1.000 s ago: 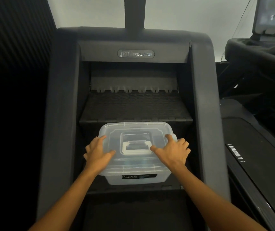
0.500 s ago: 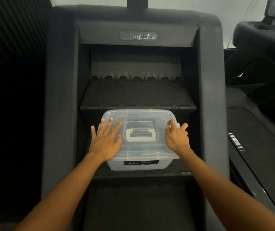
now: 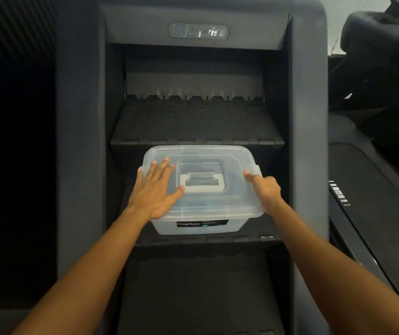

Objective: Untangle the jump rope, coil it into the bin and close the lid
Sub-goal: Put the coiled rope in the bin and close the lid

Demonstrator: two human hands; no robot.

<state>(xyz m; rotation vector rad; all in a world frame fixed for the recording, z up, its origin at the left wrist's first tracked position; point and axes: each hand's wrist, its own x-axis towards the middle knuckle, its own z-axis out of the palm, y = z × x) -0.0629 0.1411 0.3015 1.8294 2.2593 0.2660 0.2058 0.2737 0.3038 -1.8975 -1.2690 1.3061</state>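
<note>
The left hand (image 3: 156, 192) is lying flat on the clear rectangular plastic lid (image 3: 205, 153). Its fingers are straight and fanned apart, its palm is pressing down, and its thumb tip is reaching the white rectangular carry handle (image 3: 202, 188) sitting just to its right in the lid's recess. Across that handle, the right hand (image 3: 266, 189) is hooking over the lid's right rim, one digit stretching along the top while the others are curling down round the edge. Under both palms the lid is covering the translucent rectangular plastic bin (image 3: 237, 226), whose black label (image 3: 202, 223) is facing the person just below the wrists. The jump rope is not showing clearly; only a dim bluish blur is coming through the plastic beneath the hands. The bin is resting on a black ribbed step (image 3: 241, 238) of a dark grey stair machine (image 3: 309, 117), whose side walls are flanking both forearms.
</note>
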